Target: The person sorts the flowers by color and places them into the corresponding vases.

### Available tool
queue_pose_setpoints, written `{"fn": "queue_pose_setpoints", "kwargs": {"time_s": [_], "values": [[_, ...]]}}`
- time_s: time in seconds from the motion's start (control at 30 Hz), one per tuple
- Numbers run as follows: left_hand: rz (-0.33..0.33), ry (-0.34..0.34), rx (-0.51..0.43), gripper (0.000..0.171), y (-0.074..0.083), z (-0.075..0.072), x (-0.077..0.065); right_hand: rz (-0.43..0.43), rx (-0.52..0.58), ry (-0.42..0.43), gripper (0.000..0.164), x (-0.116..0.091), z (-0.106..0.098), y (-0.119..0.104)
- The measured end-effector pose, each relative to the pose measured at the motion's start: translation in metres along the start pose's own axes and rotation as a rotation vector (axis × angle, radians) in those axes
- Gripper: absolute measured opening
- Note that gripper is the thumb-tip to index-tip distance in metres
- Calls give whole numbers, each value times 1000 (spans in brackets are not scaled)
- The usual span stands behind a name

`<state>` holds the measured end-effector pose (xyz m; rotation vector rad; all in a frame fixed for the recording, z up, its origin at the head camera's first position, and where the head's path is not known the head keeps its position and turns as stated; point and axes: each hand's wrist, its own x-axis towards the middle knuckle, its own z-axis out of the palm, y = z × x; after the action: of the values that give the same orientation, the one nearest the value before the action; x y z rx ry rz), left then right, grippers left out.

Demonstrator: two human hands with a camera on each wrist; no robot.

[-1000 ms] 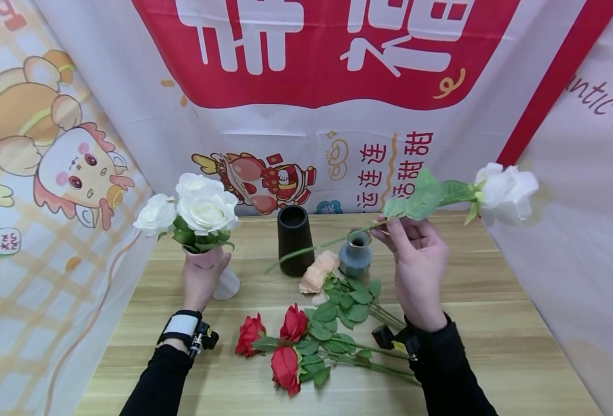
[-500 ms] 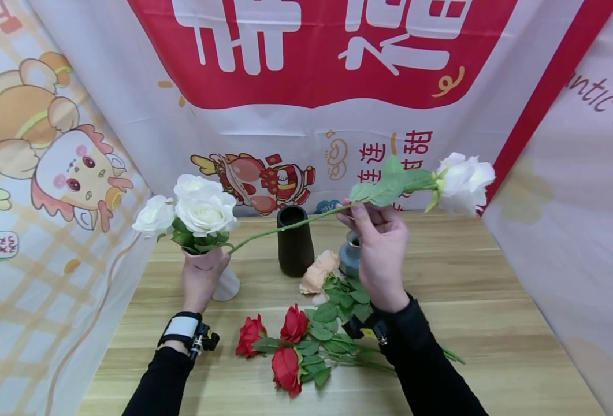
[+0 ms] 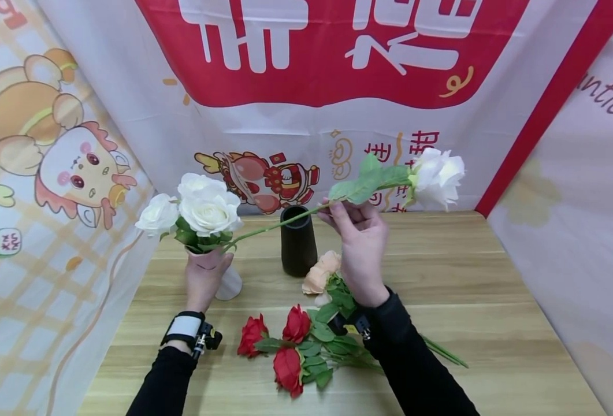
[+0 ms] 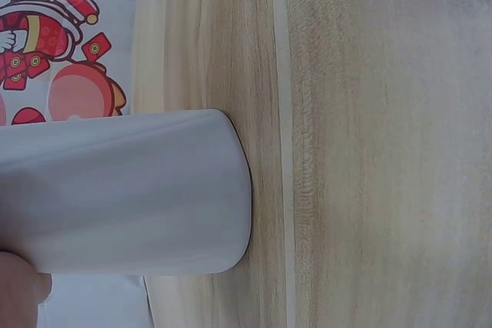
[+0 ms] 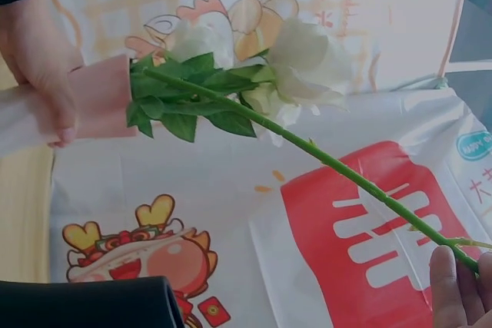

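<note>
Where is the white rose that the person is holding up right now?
In the head view the white rose is held in the air by the right hand, its bloom up by the banner and its stem tip at the white vase that the left hand grips.

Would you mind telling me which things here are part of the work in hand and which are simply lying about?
In hand:
white vase, gripped by left hand
white rose, stem pinched by right hand
white roses in the vase

Lying about:
dark vase
red roses
peach rose

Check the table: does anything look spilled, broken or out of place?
Nothing stands out. The red fabric roses and the peach rose lie loose on the wooden table, unspilled; the dark cylindrical vase stands upright.
</note>
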<state>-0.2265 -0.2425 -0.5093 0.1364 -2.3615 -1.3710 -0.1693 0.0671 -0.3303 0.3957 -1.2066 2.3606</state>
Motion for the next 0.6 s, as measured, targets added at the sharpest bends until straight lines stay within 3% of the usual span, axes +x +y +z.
{"fn": "queue_pose_setpoints", "kwargs": {"time_s": [0.17, 0.4, 0.6], "values": [[2, 4, -12, 84, 1, 1, 0, -36, -32, -22, 24, -4, 8, 7], [-60, 2, -62, 88, 1, 1, -2, -92, -64, -46, 26, -10, 19, 14], [-75, 4, -51, 88, 1, 1, -2, -117, -74, -60, 25, -12, 24, 22]]}}
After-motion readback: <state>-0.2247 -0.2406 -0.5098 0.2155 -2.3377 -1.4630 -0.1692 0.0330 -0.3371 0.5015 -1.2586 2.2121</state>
